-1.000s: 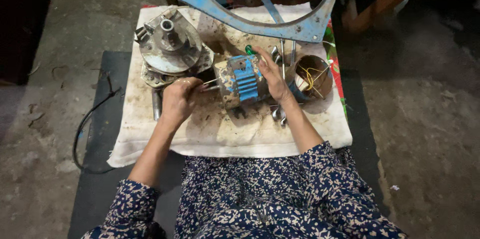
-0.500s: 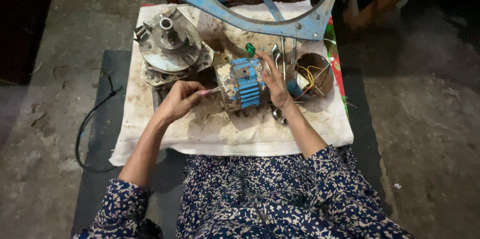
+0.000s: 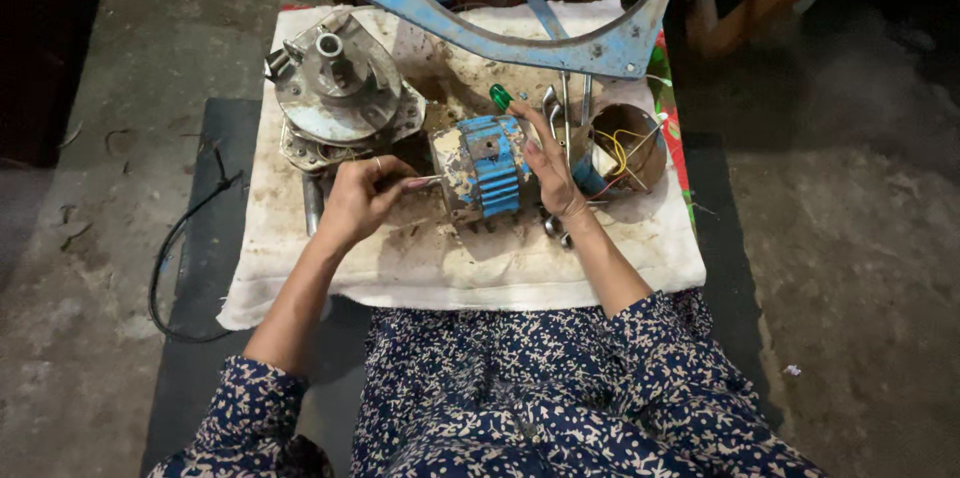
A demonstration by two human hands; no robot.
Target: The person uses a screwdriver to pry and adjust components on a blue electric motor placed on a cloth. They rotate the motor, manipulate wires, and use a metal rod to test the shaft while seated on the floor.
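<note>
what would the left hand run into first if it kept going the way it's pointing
Most likely the blue finned motor housing: the left hand points right along the stained cloth, holding a thin metal tool whose tip already sits at the housing's near face.

A gray, dusty concrete floor [image 3: 860, 238] is lying all around, with a dark mat [image 3: 200, 338] lying under a dirty white cloth [image 3: 450, 268].

One head-worn view looks steeply down, fairly near, onto the cloth-covered table [image 3: 330, 268].
</note>
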